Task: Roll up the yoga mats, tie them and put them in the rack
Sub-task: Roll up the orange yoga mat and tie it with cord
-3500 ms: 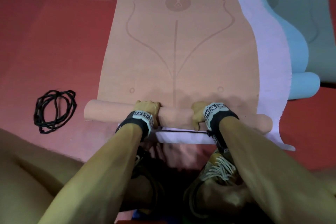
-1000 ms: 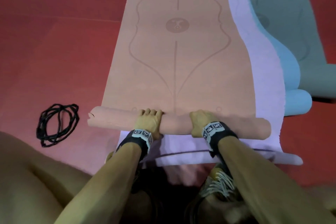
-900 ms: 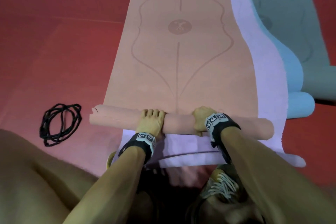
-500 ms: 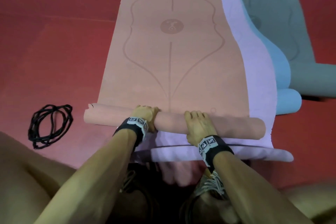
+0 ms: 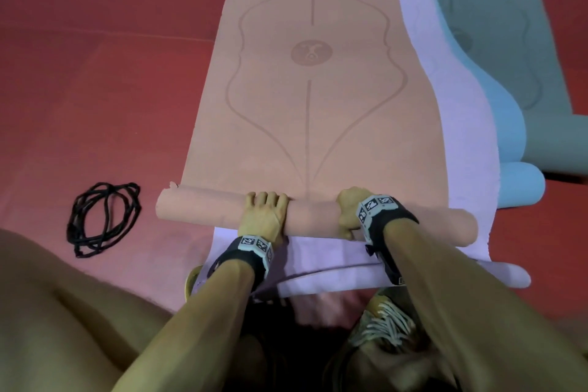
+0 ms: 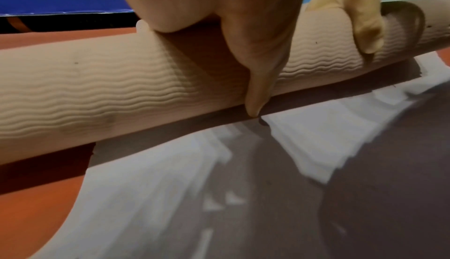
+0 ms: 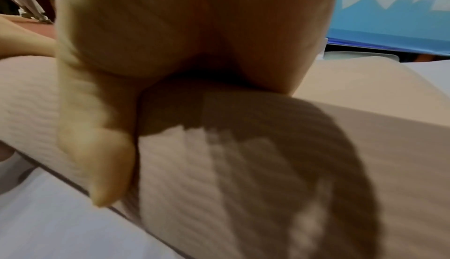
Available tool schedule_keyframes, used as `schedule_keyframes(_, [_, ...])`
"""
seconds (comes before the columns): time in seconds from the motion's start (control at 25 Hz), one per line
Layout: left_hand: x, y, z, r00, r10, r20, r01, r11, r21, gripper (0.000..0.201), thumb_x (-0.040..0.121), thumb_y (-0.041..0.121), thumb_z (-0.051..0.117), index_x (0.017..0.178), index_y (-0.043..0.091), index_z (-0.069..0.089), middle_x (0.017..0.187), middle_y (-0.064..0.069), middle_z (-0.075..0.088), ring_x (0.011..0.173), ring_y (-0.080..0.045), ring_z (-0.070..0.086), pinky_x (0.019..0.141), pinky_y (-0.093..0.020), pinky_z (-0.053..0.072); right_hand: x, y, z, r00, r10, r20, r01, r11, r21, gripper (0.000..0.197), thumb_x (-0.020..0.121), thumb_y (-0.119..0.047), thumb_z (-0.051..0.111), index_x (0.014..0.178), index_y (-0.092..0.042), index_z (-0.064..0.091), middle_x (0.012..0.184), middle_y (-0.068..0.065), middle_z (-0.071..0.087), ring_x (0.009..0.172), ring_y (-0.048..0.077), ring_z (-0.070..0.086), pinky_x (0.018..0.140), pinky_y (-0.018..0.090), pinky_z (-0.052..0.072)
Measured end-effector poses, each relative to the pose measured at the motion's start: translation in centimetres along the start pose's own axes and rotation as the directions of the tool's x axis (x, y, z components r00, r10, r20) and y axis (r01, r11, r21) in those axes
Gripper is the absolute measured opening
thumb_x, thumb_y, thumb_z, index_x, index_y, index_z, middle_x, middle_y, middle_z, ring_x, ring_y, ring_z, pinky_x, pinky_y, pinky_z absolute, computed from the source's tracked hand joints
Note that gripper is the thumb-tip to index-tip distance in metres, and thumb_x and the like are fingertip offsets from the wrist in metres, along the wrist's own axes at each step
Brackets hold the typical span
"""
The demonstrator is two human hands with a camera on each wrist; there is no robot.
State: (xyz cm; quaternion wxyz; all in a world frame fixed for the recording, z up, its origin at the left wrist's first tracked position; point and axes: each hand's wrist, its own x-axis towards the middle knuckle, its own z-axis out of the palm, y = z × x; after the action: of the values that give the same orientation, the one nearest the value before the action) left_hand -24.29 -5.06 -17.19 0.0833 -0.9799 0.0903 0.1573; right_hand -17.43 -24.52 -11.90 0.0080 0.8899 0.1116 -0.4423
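A peach yoga mat (image 5: 311, 105) lies flat on the red floor, and its near end is wound into a roll (image 5: 311, 216). My left hand (image 5: 264, 216) grips the roll left of centre, fingers curled over the top and thumb (image 6: 258, 82) down the near side. My right hand (image 5: 350, 213) grips it right of centre, with its thumb (image 7: 102, 147) against the ribbed underside (image 7: 268, 167). A lavender mat (image 5: 458, 124) lies under the peach one and shows behind the roll (image 6: 316, 138).
A coil of black cord (image 5: 101, 216) lies on the floor left of the roll. A light blue mat (image 5: 509, 137) with a curled end and a grey-green mat (image 5: 496, 25) overlap on the right. My shoe (image 5: 385, 318) sits just behind the lavender mat's edge.
The roll has moved forward along the peach mat, uncovering more lavender mat behind it. Both hands re-gripped: the right wrist came up over the roll and the left hand slid back.
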Motion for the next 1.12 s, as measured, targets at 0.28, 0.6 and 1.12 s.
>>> schedule_keyframes(0.28, [1.1, -0.2, -1.2, 0.989, -0.007, 0.145, 0.008, 1.000, -0.002, 0.073, 0.071, 0.048, 0.073, 0.132, 0.023, 0.042, 0.122, -0.005, 0.059, 0.113, -0.027, 0.056, 0.096, -0.040, 0.038, -1.0, 0.7, 3.7, 0.971, -0.084, -0.223, 0.062, 0.993, -0.104, 0.054, 0.066, -0.018, 0.072, 0.116, -0.015, 0.053, 0.107, 0.005, 0.064, 0.095, 0.027, 0.062, 0.070, 0.030, 0.042])
schedule_keyframes(0.6, [2.3, -0.9, -3.4, 0.914, 0.069, 0.400, -0.028, 0.994, -0.108, 0.072, 0.059, 0.040, 0.085, 0.125, 0.030, 0.058, 0.115, -0.003, 0.069, 0.103, -0.024, 0.066, 0.087, -0.034, 0.054, -1.9, 0.8, 5.5, 0.946, -0.103, -0.307, 0.030, 0.971, -0.235, 0.053, 0.072, -0.021, 0.070, 0.119, -0.014, 0.046, 0.114, 0.008, 0.060, 0.104, 0.030, 0.059, 0.089, 0.038, 0.041])
schedule_keyframes(1.12, [-1.2, -1.5, -0.9, 0.966, -0.098, 0.241, 0.101, 0.995, 0.001, 0.079, 0.070, 0.047, 0.073, 0.136, 0.030, 0.032, 0.128, -0.005, 0.050, 0.119, -0.030, 0.047, 0.107, -0.057, 0.027, 0.7, 1.4, 1.2, 0.996, -0.029, 0.080, 0.025, 0.998, 0.059, 0.082, 0.049, -0.015, 0.086, 0.127, -0.016, 0.061, 0.117, 0.007, 0.067, 0.101, 0.028, 0.066, 0.084, 0.042, 0.059])
